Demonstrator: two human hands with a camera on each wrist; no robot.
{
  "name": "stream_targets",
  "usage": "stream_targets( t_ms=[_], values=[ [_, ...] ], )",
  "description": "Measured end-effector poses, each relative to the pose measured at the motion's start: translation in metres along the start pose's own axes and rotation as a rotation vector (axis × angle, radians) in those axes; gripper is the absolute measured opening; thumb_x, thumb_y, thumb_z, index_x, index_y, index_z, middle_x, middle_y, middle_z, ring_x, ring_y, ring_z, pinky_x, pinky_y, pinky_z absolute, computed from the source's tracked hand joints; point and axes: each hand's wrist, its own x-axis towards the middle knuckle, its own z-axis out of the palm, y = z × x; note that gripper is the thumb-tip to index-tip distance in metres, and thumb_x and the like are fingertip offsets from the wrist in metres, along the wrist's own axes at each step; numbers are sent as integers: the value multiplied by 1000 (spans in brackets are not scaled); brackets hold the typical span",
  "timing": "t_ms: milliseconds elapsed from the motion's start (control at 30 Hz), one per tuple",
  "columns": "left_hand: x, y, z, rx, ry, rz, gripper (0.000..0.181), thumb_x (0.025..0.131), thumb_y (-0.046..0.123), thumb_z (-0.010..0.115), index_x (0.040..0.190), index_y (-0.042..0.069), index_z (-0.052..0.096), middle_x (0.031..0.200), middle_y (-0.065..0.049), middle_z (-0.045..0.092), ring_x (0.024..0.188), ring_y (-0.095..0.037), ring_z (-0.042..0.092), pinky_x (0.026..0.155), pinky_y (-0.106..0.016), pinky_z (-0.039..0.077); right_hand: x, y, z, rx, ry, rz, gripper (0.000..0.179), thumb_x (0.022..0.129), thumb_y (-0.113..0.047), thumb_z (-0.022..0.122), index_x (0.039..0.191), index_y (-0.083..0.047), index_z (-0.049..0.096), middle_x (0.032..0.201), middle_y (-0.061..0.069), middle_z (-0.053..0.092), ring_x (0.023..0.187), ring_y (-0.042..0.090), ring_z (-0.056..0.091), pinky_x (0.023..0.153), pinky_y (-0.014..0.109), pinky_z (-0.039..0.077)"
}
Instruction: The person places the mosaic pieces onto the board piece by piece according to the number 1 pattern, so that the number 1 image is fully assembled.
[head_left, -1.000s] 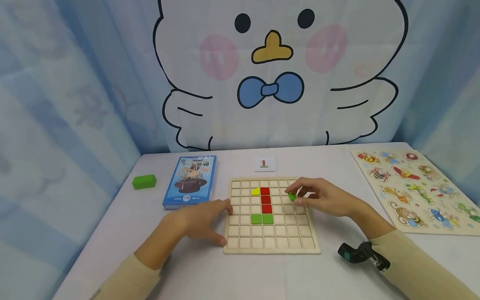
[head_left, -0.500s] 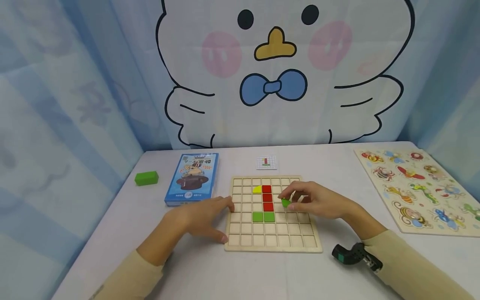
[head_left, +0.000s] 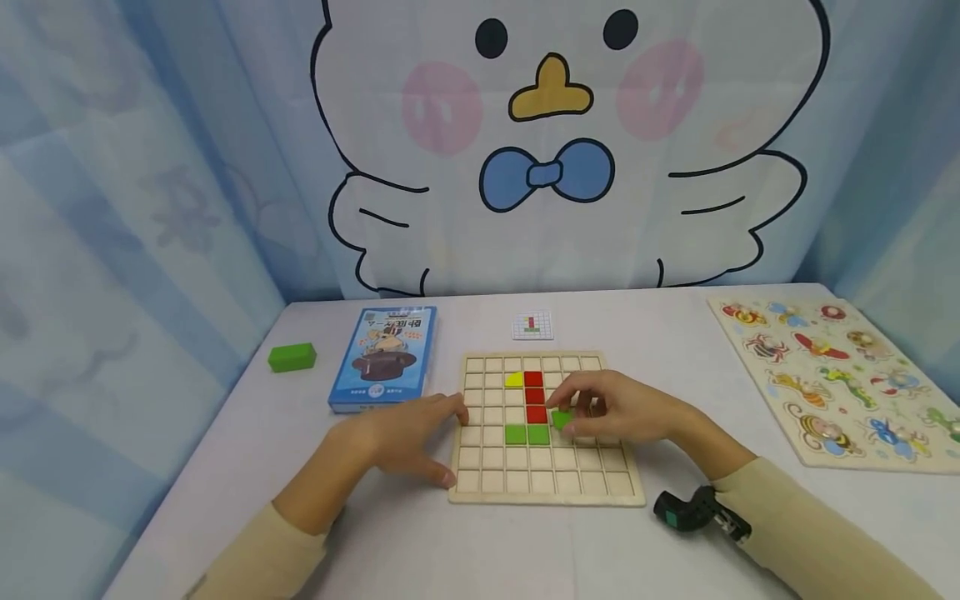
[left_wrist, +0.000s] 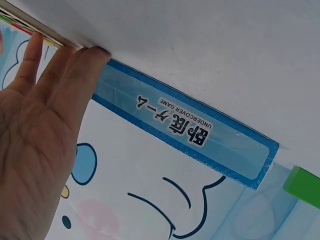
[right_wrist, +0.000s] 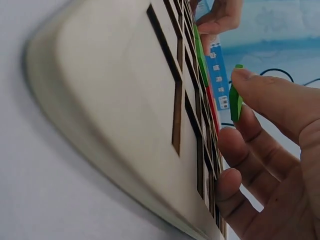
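A wooden grid board [head_left: 517, 482] lies flat in the middle of the table. Set in its cells are a column of red tiles [head_left: 534, 397], a yellow rounded piece [head_left: 513, 380] left of the top one, and two green tiles [head_left: 527, 434] below. My right hand [head_left: 626, 410] pinches another green square tile [head_left: 560, 419] between thumb and forefinger, just right of the lowest red tile. In the right wrist view this tile [right_wrist: 236, 95] is tilted and held off the board. My left hand [head_left: 408, 437] rests with spread fingers and thumb against the board's left edge.
A small patterned card [head_left: 532, 325] lies behind the board. To the left are a blue game box [head_left: 384, 360] and a green block [head_left: 292, 357]. A wooden animal puzzle [head_left: 832, 375] lies on the right. A printed curtain [head_left: 375, 150] hangs behind the table.
My right hand has moved left and a little nearer across the board with the green tile, toward the red column. My left hand stays at the board's edge.
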Motion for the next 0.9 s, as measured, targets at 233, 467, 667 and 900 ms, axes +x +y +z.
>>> stream_targets(
  t_ms=[233,467,667,900],
  values=[
    [-3,-1,2,0,-8,-17,66,78,48,88,130,34,50,147,2,54,121,-14,52,111,-43,46,10,0,9,-75,-6,-4,30,90,-26,81,117,-19,71,101,-2,65,83,18,59,70,24,51],
    [-4,-3,8,-29,2,-13,66,78,49,88,130,35,50,148,3,54,121,-14,52,111,-44,46,11,-1,12,-107,-53,32,29,90,-25,82,116,-18,71,98,-3,64,78,13,57,69,24,50],
    [0,0,8,-9,12,9,64,79,48,87,130,34,51,148,3,54,125,-14,52,112,-44,46,2,-2,9,-108,-55,41,30,89,-26,82,117,-19,71,102,-6,67,82,16,58,71,25,52],
    [3,5,12,-28,-11,-17,65,77,47,89,129,35,52,151,2,53,125,-16,53,112,-48,46,-8,-1,12,-72,-65,48,46,92,-28,79,134,-17,63,104,-2,64,81,12,57,71,24,50]
  ],
)
